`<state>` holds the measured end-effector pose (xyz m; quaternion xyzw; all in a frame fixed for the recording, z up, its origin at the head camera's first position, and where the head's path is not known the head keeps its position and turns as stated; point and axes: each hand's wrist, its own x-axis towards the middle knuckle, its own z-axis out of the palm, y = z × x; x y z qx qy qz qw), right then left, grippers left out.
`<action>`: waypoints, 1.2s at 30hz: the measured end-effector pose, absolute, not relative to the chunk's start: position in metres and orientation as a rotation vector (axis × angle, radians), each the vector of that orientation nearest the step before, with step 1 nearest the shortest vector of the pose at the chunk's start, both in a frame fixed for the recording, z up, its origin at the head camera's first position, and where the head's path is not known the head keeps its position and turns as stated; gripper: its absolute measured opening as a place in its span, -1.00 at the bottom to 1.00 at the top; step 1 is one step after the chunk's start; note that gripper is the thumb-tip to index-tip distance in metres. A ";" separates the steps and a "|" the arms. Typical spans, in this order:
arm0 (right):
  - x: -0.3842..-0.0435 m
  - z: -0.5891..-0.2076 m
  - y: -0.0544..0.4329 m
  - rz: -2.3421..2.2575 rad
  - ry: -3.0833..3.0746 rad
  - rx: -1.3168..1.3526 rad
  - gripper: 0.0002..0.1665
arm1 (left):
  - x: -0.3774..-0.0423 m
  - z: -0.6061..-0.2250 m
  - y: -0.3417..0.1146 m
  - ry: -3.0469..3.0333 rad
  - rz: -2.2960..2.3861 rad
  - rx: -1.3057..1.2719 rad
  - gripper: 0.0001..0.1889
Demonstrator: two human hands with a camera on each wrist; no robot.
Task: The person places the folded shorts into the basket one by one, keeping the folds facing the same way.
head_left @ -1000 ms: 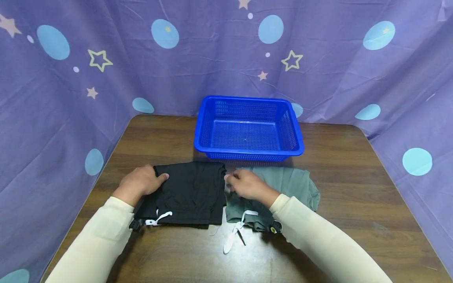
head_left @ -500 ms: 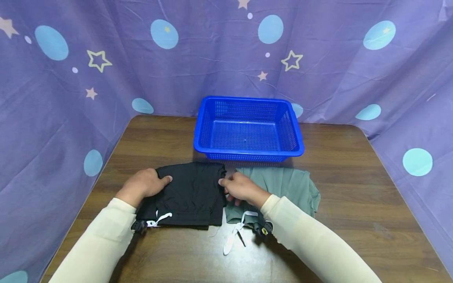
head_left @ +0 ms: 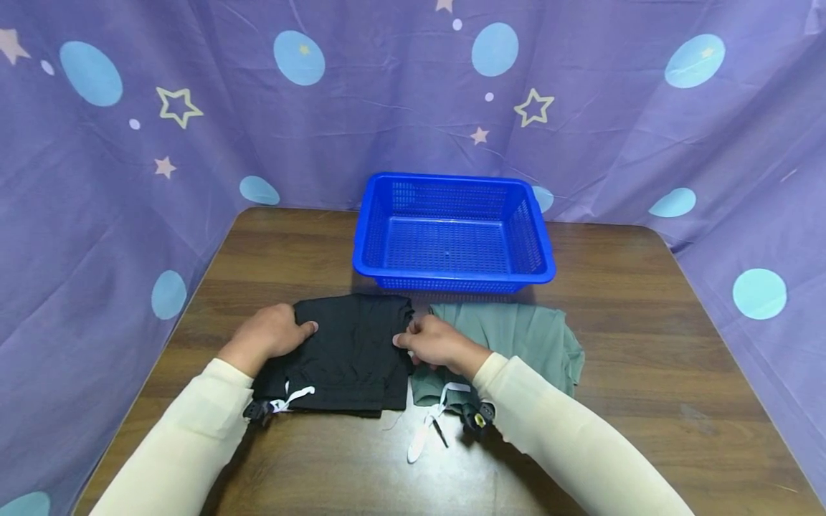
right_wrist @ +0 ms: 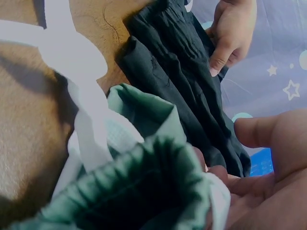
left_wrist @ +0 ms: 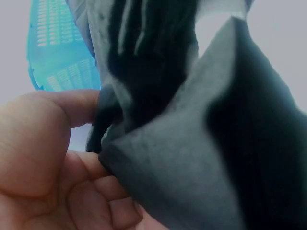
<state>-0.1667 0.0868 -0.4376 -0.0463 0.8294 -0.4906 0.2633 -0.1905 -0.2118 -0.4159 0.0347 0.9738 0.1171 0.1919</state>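
Folded black drawstring pants [head_left: 348, 351] lie on the table, waistband and white cord toward me. At their left edge my left hand [head_left: 274, 333] grips the cloth, thumb on top; the left wrist view shows the black fabric [left_wrist: 168, 163] pinched between thumb and fingers. My right hand [head_left: 432, 340] holds the opposite edge, its thumb above and its other fingers partly hidden at the side. Beneath my right wrist lies a folded green drawstring garment [head_left: 516, 333]. Its white cord [head_left: 419, 438] trails onto the table, and its gathered waistband [right_wrist: 144, 177] fills the lower right wrist view.
A blue plastic basket [head_left: 452, 276] with nothing in it stands behind the clothes. The wooden table [head_left: 626, 308] reaches back to a purple patterned curtain [head_left: 387, 107]. A loose thread [head_left: 392, 421] lies in front of the black pants.
My right hand has moved left, from beside the black pants onto their right edge. My left hand has slid slightly right, its thumb farther over the cloth. The basket has stayed put.
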 end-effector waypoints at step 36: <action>-0.162 -0.441 0.078 -1.486 2.224 -0.109 -0.52 | -0.183 -0.415 -0.201 2.719 0.499 0.216 -0.34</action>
